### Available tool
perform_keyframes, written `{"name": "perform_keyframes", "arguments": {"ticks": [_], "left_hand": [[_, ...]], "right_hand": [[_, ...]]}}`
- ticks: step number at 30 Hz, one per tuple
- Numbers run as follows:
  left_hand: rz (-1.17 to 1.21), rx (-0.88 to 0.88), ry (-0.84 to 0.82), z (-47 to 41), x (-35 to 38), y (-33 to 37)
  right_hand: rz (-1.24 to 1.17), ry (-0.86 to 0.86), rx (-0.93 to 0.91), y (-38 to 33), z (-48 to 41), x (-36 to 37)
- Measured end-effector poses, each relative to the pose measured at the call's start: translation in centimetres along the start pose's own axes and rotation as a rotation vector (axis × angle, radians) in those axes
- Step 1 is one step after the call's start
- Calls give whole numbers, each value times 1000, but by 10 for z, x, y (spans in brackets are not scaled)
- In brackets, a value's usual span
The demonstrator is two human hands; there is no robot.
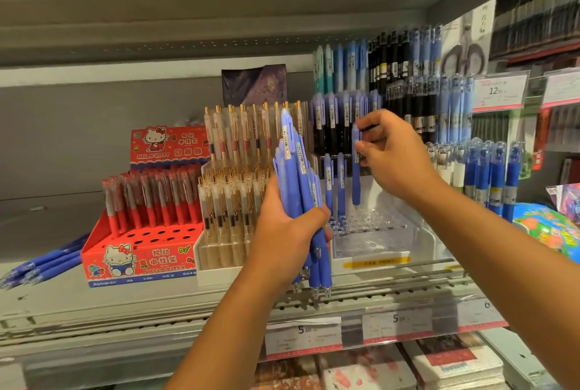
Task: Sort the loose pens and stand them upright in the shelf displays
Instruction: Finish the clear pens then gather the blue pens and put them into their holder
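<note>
Loose pens (44, 265) lie left of the display box (141, 259).

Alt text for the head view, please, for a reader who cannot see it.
The right hand pinches one blue pen upright, tip down, above the clear display stand, while the left hand grips a bundle of blue pens. A red pen box and clear gold-clipped pens stand to the left.

Left hand (285, 232) grips pens (298, 176); right hand (395, 154) pinches one pen (356, 182).
</note>
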State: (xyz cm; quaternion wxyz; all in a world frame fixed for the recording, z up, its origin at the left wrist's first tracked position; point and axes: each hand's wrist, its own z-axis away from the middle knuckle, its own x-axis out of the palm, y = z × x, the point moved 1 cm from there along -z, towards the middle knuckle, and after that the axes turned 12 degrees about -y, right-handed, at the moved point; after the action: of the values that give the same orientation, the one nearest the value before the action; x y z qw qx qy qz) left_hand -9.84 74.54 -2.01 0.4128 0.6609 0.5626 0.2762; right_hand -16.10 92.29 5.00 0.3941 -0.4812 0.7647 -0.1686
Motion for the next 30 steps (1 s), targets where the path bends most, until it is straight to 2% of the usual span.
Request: {"name": "perform_keyframes", "arguments": {"ticks": [5, 12, 19, 23, 26, 30], "left_hand": [[0, -8, -6, 0, 1, 1], [14, -20, -4, 0, 1, 1], [9, -19, -9, 1, 1, 3], [-5, -16, -8, 2, 1, 4], [-6, -18, -6, 1, 2, 4], [1, -1, -10, 0, 2, 3]], "right_hand": [[-19, 0, 38, 7, -6, 0], [51, -175, 162, 25, -3, 13], [71, -187, 173, 26, -2, 13], [207, -59, 104, 18, 9, 14], [64, 20, 13, 0, 23, 15], [-295, -238, 34, -28, 40, 21]]}}
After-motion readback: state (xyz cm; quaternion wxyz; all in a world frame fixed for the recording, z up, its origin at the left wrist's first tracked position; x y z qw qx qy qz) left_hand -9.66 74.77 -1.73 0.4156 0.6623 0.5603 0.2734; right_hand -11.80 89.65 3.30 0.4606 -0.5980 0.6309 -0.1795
